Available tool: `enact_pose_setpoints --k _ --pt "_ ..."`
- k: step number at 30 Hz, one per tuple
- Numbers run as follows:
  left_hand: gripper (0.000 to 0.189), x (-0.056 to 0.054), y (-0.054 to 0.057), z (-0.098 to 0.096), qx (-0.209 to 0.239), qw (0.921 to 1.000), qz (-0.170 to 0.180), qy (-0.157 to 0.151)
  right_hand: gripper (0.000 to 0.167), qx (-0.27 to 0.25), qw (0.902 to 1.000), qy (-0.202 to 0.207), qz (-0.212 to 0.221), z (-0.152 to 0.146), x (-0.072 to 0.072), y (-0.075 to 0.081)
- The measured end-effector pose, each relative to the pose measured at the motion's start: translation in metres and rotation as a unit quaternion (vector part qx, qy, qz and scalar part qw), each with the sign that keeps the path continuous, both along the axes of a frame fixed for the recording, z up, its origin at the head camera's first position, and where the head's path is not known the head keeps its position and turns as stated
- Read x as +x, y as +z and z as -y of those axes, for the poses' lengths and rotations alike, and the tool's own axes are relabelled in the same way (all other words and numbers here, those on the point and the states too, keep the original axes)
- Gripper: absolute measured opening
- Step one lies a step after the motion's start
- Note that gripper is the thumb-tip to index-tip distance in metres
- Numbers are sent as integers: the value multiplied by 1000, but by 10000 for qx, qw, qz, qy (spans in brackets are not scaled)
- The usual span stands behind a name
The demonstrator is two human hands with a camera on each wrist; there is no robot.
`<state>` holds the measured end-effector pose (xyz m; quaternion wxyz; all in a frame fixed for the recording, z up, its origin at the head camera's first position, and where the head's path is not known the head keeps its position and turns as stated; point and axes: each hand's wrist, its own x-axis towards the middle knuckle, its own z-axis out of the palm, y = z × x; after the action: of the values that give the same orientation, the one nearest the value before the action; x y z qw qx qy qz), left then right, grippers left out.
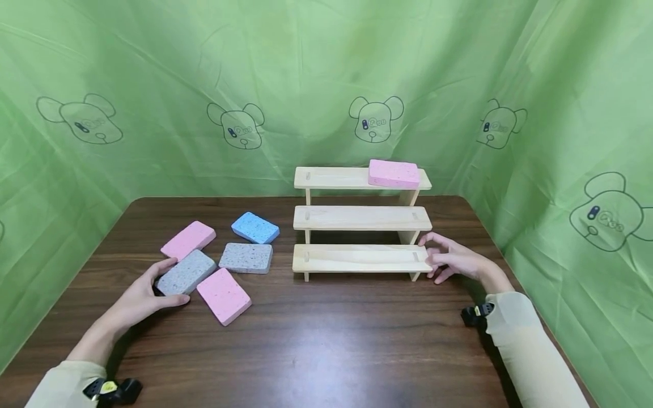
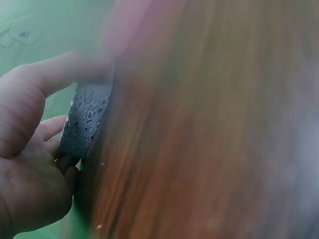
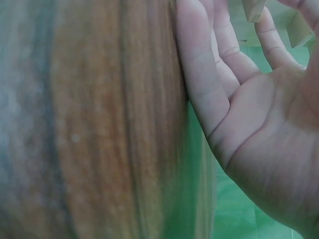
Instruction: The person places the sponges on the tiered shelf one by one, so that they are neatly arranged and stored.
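Note:
My left hand (image 1: 136,300) holds a grey speckled sponge (image 1: 186,273) across its width, thumb at the near edge and fingers along the far edge. In the left wrist view this grey sponge (image 2: 84,119) shows between thumb and fingers. Beside it lie a pink sponge (image 1: 189,240) behind and another pink sponge (image 1: 224,296) at its right. My right hand (image 1: 456,260) is at the right end of the three-tier wooden stand (image 1: 359,259), fingertips touching the lowest tier's end. In the right wrist view, its fingers (image 3: 232,55) look loosely extended near the wooden legs.
A second grey sponge (image 1: 246,258) and a blue sponge (image 1: 255,228) lie left of the stand. One pink sponge (image 1: 393,174) rests on the top tier's right end. Green cloth (image 1: 316,85) hangs behind and at both sides of the brown wooden table (image 1: 306,351).

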<state>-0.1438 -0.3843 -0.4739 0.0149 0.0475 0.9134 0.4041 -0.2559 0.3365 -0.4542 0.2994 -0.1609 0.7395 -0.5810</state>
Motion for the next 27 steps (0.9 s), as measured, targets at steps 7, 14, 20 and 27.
enact_pose_setpoints --k 7,14,20,27 --pt "98 0 2 -1 -46 10000 39 55 42 -117 9999 70 -17 0 -1 0" --pt "97 0 0 0 -13 10000 26 5 42 -96 9999 115 -52 0 0 3" --pt "96 -1 0 2 -60 10000 -19 -25 40 -58 9999 104 -76 1 1 5" --pt "95 -3 -1 4 -48 9999 -140 -55 41 -56 9999 78 -43 1 2 4"
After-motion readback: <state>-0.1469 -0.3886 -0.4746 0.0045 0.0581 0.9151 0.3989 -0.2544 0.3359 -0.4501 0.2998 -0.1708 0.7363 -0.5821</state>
